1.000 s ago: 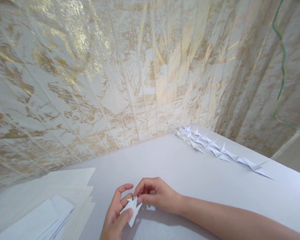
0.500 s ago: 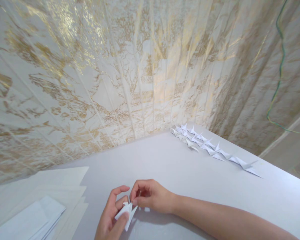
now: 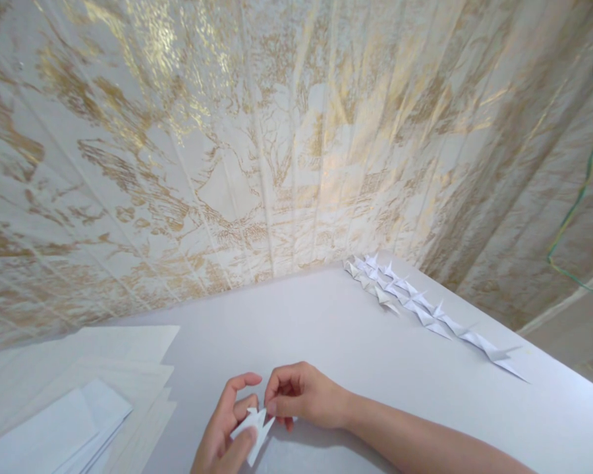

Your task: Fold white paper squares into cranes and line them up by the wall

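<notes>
Between my hands is a small white folded paper crane (image 3: 259, 426), low over the table at the bottom of the view. My left hand (image 3: 230, 421) is closed on its body, thumb pressed on the near side and the index finger raised clear. With thumb and forefinger my right hand (image 3: 296, 398) pinches a thin pointed part at the crane's upper right. The tip itself is mostly hidden by those fingers.
Rows of finished-looking white paper cranes (image 3: 415, 299) stand along the table's far right edge. Stacked white paper sheets (image 3: 148, 349) lie at the left, with folded paper (image 3: 64, 428) on top. A gold-patterned curtain (image 3: 217, 164) hangs behind the white table (image 3: 277, 316); a green cord (image 3: 586, 178) hangs at the right.
The view has tilted and turned slightly, so the curtain, cord and crane rows sit differently. Both hands keep their hold on the crane; the right fingers have shifted a little along its point.
</notes>
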`<state>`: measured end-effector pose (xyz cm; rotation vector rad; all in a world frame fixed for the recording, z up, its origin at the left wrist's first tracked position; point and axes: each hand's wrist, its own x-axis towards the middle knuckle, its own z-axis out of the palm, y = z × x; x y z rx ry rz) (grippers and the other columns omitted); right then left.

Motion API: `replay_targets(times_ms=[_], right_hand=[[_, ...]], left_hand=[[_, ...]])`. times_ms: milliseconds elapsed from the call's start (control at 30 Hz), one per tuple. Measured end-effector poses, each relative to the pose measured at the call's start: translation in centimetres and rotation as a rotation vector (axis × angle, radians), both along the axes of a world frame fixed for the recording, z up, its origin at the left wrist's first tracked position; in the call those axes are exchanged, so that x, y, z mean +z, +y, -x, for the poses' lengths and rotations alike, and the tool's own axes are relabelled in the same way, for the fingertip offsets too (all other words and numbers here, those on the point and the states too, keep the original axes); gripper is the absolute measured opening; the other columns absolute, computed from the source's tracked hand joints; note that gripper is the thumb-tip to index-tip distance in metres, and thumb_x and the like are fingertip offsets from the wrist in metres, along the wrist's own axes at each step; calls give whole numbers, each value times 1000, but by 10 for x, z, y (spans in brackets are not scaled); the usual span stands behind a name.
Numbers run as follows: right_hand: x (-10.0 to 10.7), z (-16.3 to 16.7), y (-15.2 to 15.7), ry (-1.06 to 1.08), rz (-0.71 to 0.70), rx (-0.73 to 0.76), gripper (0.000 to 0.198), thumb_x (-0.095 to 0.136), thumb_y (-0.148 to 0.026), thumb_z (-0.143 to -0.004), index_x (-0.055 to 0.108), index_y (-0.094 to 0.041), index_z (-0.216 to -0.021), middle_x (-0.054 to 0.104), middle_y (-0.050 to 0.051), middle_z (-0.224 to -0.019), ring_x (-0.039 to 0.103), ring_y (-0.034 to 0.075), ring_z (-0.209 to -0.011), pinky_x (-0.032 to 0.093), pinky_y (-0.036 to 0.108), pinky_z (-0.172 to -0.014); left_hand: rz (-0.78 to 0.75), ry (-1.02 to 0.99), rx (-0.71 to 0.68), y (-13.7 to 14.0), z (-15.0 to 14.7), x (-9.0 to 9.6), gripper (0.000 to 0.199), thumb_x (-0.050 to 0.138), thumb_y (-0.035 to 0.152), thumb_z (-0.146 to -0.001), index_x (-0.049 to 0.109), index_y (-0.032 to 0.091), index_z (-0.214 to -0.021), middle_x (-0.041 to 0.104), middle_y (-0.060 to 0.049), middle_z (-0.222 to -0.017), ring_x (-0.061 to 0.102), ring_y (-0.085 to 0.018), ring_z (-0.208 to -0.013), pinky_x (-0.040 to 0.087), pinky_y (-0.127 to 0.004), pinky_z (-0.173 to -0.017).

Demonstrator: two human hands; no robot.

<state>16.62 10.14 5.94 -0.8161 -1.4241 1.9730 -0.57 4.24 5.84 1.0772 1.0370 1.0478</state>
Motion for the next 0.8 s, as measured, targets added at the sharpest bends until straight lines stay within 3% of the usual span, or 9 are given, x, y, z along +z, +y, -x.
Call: replay_targets(times_ms=[200,533,800], right_hand=[[-1,0,-3,13,-17,14,50,86,-51,-58,62,-12,-78,57,-6,-60,48,4,-48,42,19,-50],[1,-1,-7,-94,-57,-10,50,76,-60,-68,61,-13,-74,56,-4,-58,48,5,-47,41,19,-48],[1,0,-4,-37,-61,-117,51,68,-65,-75,55,-16,-77,45,-8,-53,43,6,-42,44,19,-40]], left_hand=[[20,-28,-53,1,3,-4,63,67,61,-75,40,26,-120,61,4,-73,45,-8,-52,26,-20,-51],[7,-33,-109,0,2,1,53,63,53,-80,40,25,-119,64,3,-76,52,-13,-61,33,-24,-58],[-1,24,-8,-1,-6,7,45,61,55,-84,45,24,-112,68,0,-82,60,-15,-70,43,-26,-67]])
